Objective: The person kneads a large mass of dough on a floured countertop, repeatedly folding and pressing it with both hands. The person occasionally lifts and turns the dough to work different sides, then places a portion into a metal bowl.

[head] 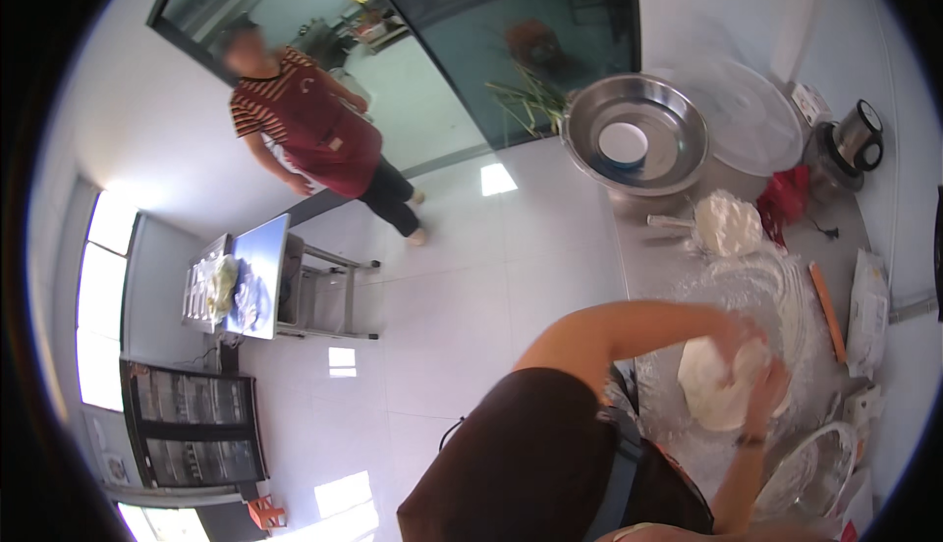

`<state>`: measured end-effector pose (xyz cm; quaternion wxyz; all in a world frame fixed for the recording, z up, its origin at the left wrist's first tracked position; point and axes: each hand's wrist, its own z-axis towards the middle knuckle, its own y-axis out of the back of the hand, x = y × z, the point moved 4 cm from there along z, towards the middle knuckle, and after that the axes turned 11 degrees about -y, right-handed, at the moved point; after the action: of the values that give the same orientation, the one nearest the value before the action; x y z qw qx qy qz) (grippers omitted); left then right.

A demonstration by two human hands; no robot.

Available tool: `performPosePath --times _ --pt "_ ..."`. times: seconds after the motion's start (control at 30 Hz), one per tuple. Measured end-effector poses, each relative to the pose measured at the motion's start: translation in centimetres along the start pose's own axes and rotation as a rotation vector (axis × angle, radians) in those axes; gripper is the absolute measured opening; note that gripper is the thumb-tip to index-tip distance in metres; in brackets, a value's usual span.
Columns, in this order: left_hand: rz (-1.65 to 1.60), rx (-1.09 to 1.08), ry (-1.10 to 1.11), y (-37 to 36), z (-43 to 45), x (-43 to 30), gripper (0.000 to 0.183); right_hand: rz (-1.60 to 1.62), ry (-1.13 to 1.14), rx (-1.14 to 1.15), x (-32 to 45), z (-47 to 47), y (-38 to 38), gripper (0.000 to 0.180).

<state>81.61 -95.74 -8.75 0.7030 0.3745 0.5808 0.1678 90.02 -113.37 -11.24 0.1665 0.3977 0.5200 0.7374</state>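
A pale mass of dough [707, 387] lies on the floured steel worktop [659, 277]. My left hand [737, 336] reaches over from the far side and grips the dough's upper part; motion blurs its fingers. On the near side, my right hand [768, 389], with a dark band at the wrist, holds a raised fold of the same dough. Loose flour [788, 291] is smeared around it. Beyond my left hand sits a heaped container of flour [728, 224] with a handle sticking out.
A steel basin [637, 181] holds a white bowl [623, 143], beside a translucent lid [751, 118]. A red bag [782, 197], an orange stick [829, 314] and a white packet [867, 314] line the wall side. A clear bowl [807, 468] stands near my right forearm. Across the floor stands a person [317, 122].
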Motion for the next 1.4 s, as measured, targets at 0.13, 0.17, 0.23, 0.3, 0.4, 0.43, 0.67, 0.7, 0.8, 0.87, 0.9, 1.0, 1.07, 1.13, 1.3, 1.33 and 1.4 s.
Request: performPosePath --times 0.13,0.17,0.23,0.3,0.4,0.43,0.67,0.7,0.8,0.87,0.9,1.0,1.07,1.13,1.3,1.33,1.4 --pt "0.251 -0.137 0.224 -2.0 -9.1 -8.9 0.085 -0.078 0.090 -0.340 9.4 -10.3 0.2 0.040" --pt "0.322 -0.248 0.214 -4.8 -10.2 -7.5 0.089 -0.060 0.100 -0.358 10.4 -10.8 -0.1 0.040" --pt "0.298 -0.332 0.291 -5.7 -8.9 -4.6 0.096 -0.118 0.022 -0.354 10.7 -9.1 -0.9 0.038" --pt "0.085 -0.274 0.504 -4.5 -6.0 -1.5 0.101 -0.136 -0.057 -0.283 10.6 -3.7 -1.3 0.036" --pt "-0.208 -0.182 0.605 1.6 -3.2 -1.1 0.104 -0.066 -0.092 -0.136 8.7 3.6 -1.1 0.034" --pt "-0.236 -0.194 0.516 2.0 -2.5 -0.8 0.107 -0.041 -0.050 -0.180 7.8 4.8 -0.6 0.034" --pt "-0.433 -0.323 0.293 -2.7 -5.1 5.0 0.117 1.010 -0.852 -0.041 -4.0 0.2 0.5 0.041" --pt "-0.437 -0.379 0.355 -2.8 -5.8 3.5 0.116 1.257 -0.944 0.094 -5.0 0.2 -0.9 0.041" --pt "-0.669 -0.662 0.199 -10.5 -4.4 5.4 0.123 1.375 -0.930 0.308 -6.4 2.8 -3.8 0.042" --pt "-0.772 -0.727 0.215 -13.8 -3.2 4.9 0.125 1.142 -0.720 0.351 -6.0 5.7 -2.5 0.042" --pt "-0.816 -0.666 0.349 -15.1 -2.9 4.1 0.125 0.978 -0.599 0.370 -5.3 7.3 -1.3 0.041" --pt "-0.664 -0.571 0.594 -11.5 -4.1 1.1 0.130 0.876 -0.481 0.455 -1.7 7.0 -0.1 0.042" --pt "-0.449 -0.509 0.484 -6.2 -3.2 0.0 0.130 0.512 -0.261 0.084 -1.8 4.8 0.8 0.041" --pt "-0.259 -0.442 0.247 -4.0 -2.8 -0.9 0.124 0.263 -0.054 -0.061 0.8 1.0 1.1 0.042" --pt "-0.214 -0.123 -0.091 0.6 -4.3 -9.0 0.097 0.454 0.148 -0.079 6.8 -8.8 7.7 0.041" --pt "-0.131 -0.210 -0.089 -1.4 -5.0 -9.0 0.089 0.524 -0.067 0.065 5.5 -10.4 7.7 0.038" --pt "-0.030 -0.346 -0.085 -4.3 -8.2 -9.0 0.076 0.456 -0.279 0.080 6.4 -11.1 8.6 0.034"
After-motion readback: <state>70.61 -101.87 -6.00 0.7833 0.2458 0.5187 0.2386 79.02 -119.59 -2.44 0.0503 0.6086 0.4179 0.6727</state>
